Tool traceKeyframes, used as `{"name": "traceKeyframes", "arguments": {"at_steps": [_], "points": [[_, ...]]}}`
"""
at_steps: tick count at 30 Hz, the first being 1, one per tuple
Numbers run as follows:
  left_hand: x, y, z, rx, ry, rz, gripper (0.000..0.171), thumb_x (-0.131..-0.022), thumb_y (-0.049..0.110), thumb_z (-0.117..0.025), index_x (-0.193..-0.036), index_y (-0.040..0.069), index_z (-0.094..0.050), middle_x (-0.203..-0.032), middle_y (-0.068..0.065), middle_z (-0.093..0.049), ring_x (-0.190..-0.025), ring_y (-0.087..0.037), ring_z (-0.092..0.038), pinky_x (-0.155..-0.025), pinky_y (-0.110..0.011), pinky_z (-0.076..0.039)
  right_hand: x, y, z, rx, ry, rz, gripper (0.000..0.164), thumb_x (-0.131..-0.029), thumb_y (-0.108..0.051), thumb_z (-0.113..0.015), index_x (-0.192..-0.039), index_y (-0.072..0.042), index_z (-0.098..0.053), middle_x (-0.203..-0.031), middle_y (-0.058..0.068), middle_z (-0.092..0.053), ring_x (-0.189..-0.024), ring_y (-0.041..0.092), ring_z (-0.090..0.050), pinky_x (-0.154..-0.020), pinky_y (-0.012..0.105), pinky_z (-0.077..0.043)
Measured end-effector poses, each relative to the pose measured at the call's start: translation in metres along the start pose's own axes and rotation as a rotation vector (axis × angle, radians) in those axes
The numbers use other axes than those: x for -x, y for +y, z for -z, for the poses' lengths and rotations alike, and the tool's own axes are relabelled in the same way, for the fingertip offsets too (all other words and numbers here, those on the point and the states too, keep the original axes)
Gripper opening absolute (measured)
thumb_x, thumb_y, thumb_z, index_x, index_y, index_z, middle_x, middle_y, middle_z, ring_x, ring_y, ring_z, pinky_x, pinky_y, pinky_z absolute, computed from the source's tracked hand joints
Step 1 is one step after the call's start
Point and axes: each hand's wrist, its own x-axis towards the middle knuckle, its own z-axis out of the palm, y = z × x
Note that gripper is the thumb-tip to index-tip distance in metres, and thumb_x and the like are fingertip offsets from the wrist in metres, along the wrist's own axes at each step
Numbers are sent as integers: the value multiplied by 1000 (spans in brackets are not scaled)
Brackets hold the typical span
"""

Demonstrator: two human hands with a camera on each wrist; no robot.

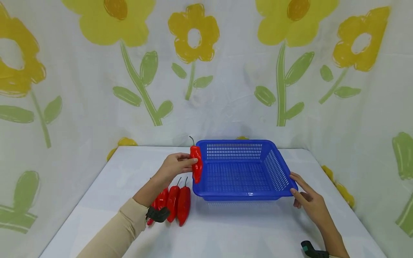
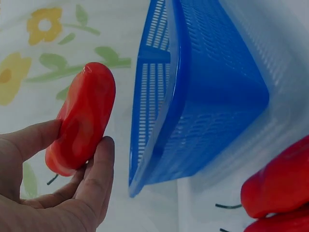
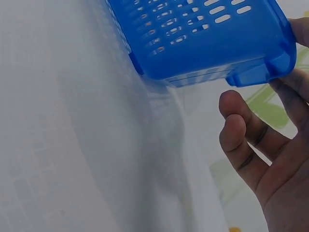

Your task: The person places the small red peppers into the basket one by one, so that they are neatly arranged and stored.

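My left hand (image 1: 175, 165) pinches a glossy red pepper (image 1: 196, 164) between thumb and fingers, its thin green stem pointing up in the head view. The pepper overlaps the left rim of a blue plastic basket (image 1: 238, 175) there; in the left wrist view a gap shows between the pepper (image 2: 84, 116) and the basket's wall (image 2: 217, 96). At the basket's right front corner, my right hand (image 1: 308, 200) grips the rim with thumb and fingers. Two of its fingers (image 3: 234, 133) hang free below the rim in the right wrist view. The basket's inside holds nothing.
Several red peppers (image 1: 184, 206) lie side by side on the white table (image 1: 226, 233), left of the basket and partly behind my left forearm. A white cloth (image 1: 222, 107) printed with yellow flowers hangs behind and beside the table.
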Motion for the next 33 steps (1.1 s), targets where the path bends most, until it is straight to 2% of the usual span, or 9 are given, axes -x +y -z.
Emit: {"name": "traceKeyframes", "arguments": {"at_steps": [3,8,12,20,24,28,33], "points": [[-5,4,-9,-4,-14,-1,56,-92,29,-73,-135,-3,-54,-121,-18,-64,-103,-28,-69,-92,-42,-55,2,1,0,-17,-5,-10,53,-103,-30,-57,-154,-27,-41,-153,-18,-39,-64,21,-64,-60,25,-53],[-14,12,-22,-6,-41,12,53,-92,24,-75,-133,-4,-56,-119,-17,-66,-100,-27,-71,-91,-42,-56,3,0,-2,-36,2,-22,54,-103,-28,-58,-155,-27,-40,-154,-6,-41,-65,21,-64,-59,26,-52],[-21,17,-30,-14,-44,23,52,-91,22,-76,-131,-4,-56,-116,-17,-67,-96,-26,-72,-90,-43,-56,1,0,-3,-39,5,-27,55,-103,-28,-58,-155,-26,-39,-155,-2,-40,-66,21,-64,-59,26,-53],[-34,18,-39,-4,-71,62,53,-90,20,-77,-131,-5,-55,-113,-18,-68,-92,-26,-73,-92,-45,-55,-1,1,-5,-31,-11,-39,54,-103,-32,-57,-154,-27,-40,-156,-7,-39,-66,22,-64,-60,26,-53],[-40,20,-46,-4,-88,65,51,-89,19,-77,-129,-5,-56,-112,-18,-68,-92,-27,-73,-87,-41,-58,-2,1,-3,-7,-16,-45,54,-103,-34,-56,-154,-29,-40,-156,-9,-38,-66,22,-65,-60,26,-54],[-45,25,-56,7,-126,57,50,-89,19,-78,-128,-5,-57,-111,-18,-68,-91,-27,-73,-80,-36,-60,-1,1,0,-6,-14,-34,54,-104,-32,-56,-155,-28,-40,-156,-9,-39,-66,22,-65,-60,26,-54],[-54,34,-69,55,-195,60,50,-89,17,-77,-128,-7,-55,-111,-19,-68,-91,-29,-73,-83,-38,-59,-2,3,-1,-44,-11,-15,53,-103,-27,-57,-154,-25,-41,-156,-8,-39,-65,21,-64,-60,26,-54]]}}
